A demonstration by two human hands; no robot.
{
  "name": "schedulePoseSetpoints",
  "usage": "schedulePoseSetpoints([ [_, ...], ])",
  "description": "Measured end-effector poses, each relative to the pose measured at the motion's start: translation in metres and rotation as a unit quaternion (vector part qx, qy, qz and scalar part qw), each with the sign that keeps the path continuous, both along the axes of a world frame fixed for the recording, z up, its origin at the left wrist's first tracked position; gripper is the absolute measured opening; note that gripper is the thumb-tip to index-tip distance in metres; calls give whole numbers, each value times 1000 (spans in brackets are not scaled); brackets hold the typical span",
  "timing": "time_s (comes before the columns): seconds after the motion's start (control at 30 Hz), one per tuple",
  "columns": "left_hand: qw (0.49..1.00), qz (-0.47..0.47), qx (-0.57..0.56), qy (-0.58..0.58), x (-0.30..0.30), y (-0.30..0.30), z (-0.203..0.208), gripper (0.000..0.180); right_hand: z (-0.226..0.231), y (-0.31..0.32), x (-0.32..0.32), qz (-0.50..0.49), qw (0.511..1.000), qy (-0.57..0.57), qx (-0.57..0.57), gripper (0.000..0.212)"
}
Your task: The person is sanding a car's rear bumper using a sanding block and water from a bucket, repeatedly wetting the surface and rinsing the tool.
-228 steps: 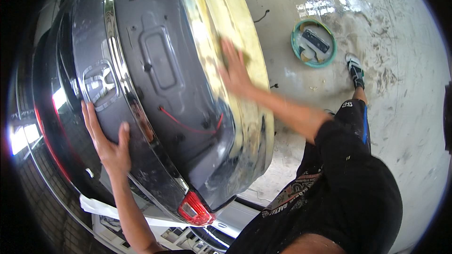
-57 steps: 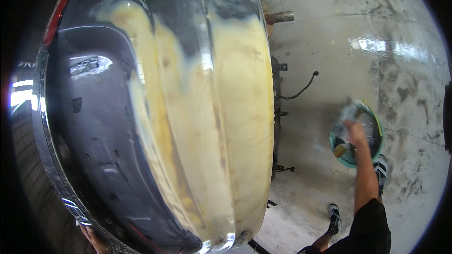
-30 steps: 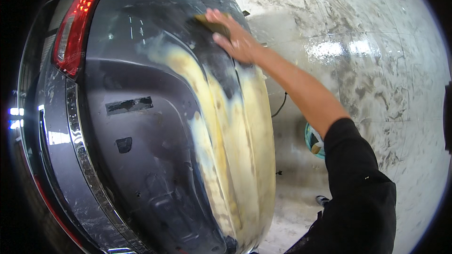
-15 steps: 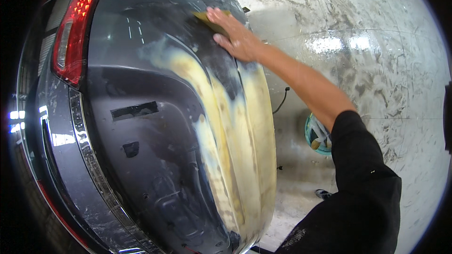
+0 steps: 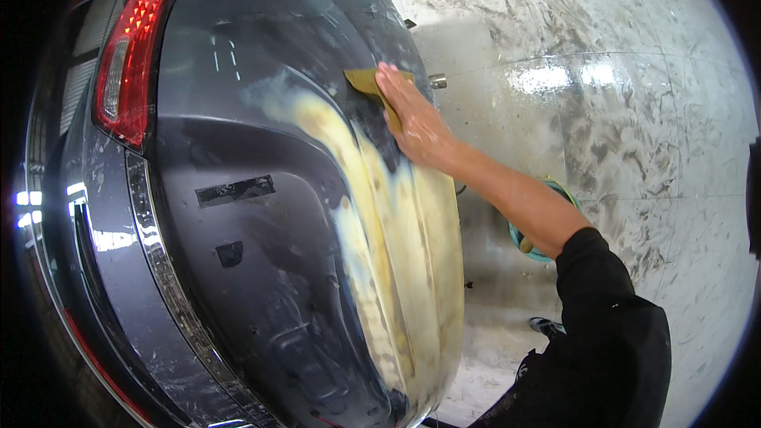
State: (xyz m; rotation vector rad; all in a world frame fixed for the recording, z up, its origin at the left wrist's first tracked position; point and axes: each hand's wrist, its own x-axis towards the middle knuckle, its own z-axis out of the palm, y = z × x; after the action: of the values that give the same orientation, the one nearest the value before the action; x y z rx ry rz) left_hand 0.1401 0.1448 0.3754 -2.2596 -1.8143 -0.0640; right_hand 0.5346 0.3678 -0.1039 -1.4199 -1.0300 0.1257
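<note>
My right hand (image 5: 420, 125) lies on the dark grey bumper (image 5: 309, 32) of a car, its fingers stretched over a folded olive-brown sheet of sandpaper (image 5: 363, 81). The sheet is pressed between the fingers and the panel, and one corner sticks out to the left. Close below the hand, a pale yellow sanded patch (image 5: 412, 230) runs down the bumper, with whitish-blue edges and dark streaks between. The paint around the hand looks dull and wet. My left hand is out of the picture.
A red tail light (image 5: 131, 71) sits at the upper left above the bumper. On the wet, stained floor (image 5: 634, 135) stands a teal bucket (image 5: 517, 239), partly behind my forearm. A shoe (image 5: 547, 325) shows below it. An exhaust pipe (image 5: 438, 80) juts out beyond the bumper.
My right hand has slid with the sandpaper along the bumper, nearer to me and slightly right, toward the yellow patch. The view has shifted a little.
</note>
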Motion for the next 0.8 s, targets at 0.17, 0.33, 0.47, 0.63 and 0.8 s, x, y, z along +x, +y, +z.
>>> schedulePoseSetpoints([
  [0.17,1000,-6,-4,-1,-2,4,0,97,12,25,27,-16,999,36,-7,72],
  [0.33,1000,-5,-2,-7,-3,1,3,96,0,-7,-8,-33,999,3,10,70],
  [0.47,1000,-13,-3,-9,-4,2,4,96,14,41,49,-28,1000,-7,2,70],
  [0.63,1000,-8,-1,-14,-10,0,5,95,4,-18,-20,34,999,-11,-3,71],
  [0.8,999,-25,-6,-31,-15,0,6,94,-10,-65,-49,136,990,-19,25,70],
])
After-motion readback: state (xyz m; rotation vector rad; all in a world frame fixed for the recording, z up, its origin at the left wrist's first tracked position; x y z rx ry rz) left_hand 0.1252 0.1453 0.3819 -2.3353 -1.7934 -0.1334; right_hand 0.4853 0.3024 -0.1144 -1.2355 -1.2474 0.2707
